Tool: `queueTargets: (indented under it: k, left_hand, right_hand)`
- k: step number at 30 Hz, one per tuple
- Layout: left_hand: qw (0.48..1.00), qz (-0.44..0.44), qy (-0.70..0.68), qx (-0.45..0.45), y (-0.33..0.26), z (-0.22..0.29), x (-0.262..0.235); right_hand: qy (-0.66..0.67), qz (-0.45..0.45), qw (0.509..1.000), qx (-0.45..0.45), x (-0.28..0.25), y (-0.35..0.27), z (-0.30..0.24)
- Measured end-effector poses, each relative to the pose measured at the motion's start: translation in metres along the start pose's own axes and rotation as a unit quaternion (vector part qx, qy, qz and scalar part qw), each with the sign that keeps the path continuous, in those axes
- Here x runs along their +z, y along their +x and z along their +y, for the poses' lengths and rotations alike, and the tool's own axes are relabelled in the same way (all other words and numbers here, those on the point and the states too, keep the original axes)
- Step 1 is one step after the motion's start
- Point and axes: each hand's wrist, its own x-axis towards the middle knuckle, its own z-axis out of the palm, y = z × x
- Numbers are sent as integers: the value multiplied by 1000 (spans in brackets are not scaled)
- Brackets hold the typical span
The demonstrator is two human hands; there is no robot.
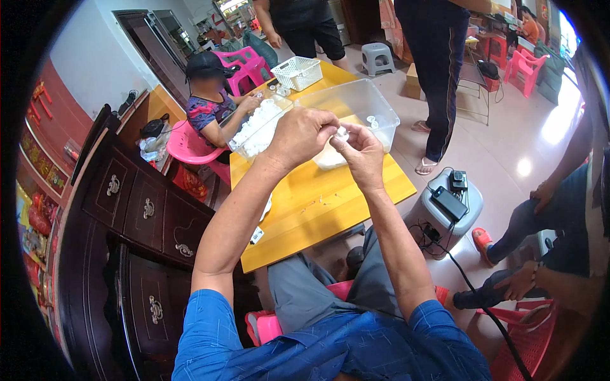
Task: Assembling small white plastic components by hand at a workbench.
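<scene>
Over the yellow wooden table [330, 206], my two hands meet around a small white plastic piece [342, 134]. My left hand [304, 134] comes from above, thumb and forefinger pinched at the piece. My right hand [362, 152] grips it from the other side between thumb and fingers. The piece's exact kind is too small to make out. Just beyond my hands stands a clear plastic bin [381, 117] with a few white round pieces [372, 122] in it. To the left, a shallow clear tray [287, 101] holds a heap of white pieces [262, 124].
A white perforated basket [297, 72] stands at the table's far end. A person in a dark cap [204, 68] sits at the left with hands by the tray. Other people stand beyond and sit at the right. A grey stool [445, 203] carries devices and a black cable.
</scene>
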Motion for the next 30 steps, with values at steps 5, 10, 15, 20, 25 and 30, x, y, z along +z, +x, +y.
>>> queueTargets:
  k: [5, 10, 15, 20, 25, 30]
  left_hand:
    - [1000, -4, 6, 10, 0, -2, 2]
    - [999, -7, 30, 20, 1, 1, 1]
    - [997, -25, 64, 26, 2, 4, -1]
    - [997, -23, 67, 4, 1, 0, 1]
    - [996, -34, 78, -18, 1, 0, -1]
    - [995, -44, 84, -11, 3, -2, -1]
  right_hand:
    - [-1, 0, 1000, 2, -1, 0, 3]
    - [-22, -1, 1000, -10, -3, 0, 6]
    - [-71, 23, 997, -37, -1, 0, 8]
    - [-82, 24, 996, -34, 3, 0, 5]
    - [-114, 24, 993, -29, 3, 1, 7]
    - [-101, 24, 994, -34, 4, 1, 9]
